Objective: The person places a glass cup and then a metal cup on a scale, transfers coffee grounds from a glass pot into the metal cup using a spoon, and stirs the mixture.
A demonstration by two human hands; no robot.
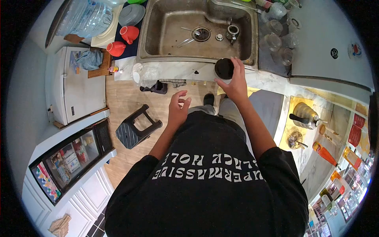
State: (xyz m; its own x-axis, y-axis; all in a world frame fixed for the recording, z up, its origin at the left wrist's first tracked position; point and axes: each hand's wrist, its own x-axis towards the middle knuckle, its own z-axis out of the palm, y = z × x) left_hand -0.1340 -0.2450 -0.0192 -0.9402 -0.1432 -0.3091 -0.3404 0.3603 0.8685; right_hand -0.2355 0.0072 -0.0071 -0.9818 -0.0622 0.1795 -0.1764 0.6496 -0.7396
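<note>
My right hand [235,83] is wrapped round a round cup [224,68] with a very dark inside, at the marble front edge of the sink. My left hand [179,108] hangs in the air in front of the counter, its fingers loosely bent and apart, holding nothing. Beyond the cup lies the metal sink [177,51]. Inside it are a spoon [191,29] and another thin metal utensil [184,42] near the drain [202,34]. A small metal pot-like piece [233,33] stands to the right, beside a small round metal part [219,37].
Two red cups [129,34] stand left of the sink, and several clear glasses [273,41] stand right of it. A crumpled clear plastic bag [151,74] lies on the counter edge. A dark stool [136,128] is on the floor; a kettle [304,115] stands on the right counter.
</note>
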